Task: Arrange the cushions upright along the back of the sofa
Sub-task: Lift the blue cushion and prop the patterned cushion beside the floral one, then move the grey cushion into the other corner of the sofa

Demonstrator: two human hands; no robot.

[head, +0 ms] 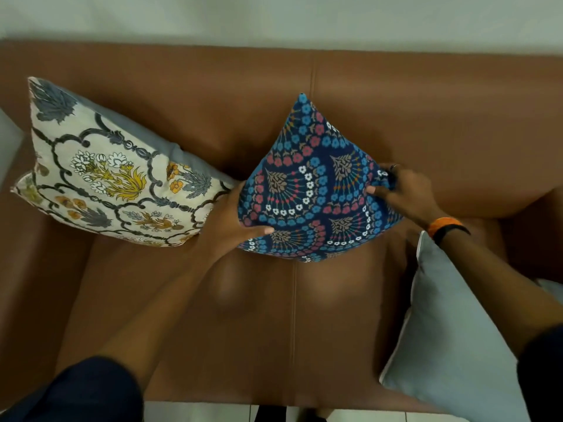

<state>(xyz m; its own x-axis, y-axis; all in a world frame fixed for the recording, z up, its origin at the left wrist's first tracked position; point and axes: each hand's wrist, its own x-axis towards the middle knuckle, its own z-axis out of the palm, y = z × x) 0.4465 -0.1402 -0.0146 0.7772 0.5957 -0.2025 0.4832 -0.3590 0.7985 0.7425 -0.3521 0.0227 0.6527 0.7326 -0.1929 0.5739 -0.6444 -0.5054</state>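
Note:
A dark blue cushion (313,190) with red, blue and white flower arcs stands on one corner at the middle of the brown sofa (426,123), leaning towards the backrest. My left hand (234,220) grips its left corner. My right hand (402,190) pinches its right corner. A cream floral cushion (112,175) with a grey back leans against the backrest at the left, tilted, its right corner touching my left hand. A plain pale grey cushion (451,339) lies on the seat at the right, partly under my right forearm.
The sofa's left armrest (27,269) and right armrest (530,226) bound the seat. A seam (294,315) runs down the seat's middle. A pale wall (274,19) rises behind the backrest. Tiled floor (198,414) shows at the front edge.

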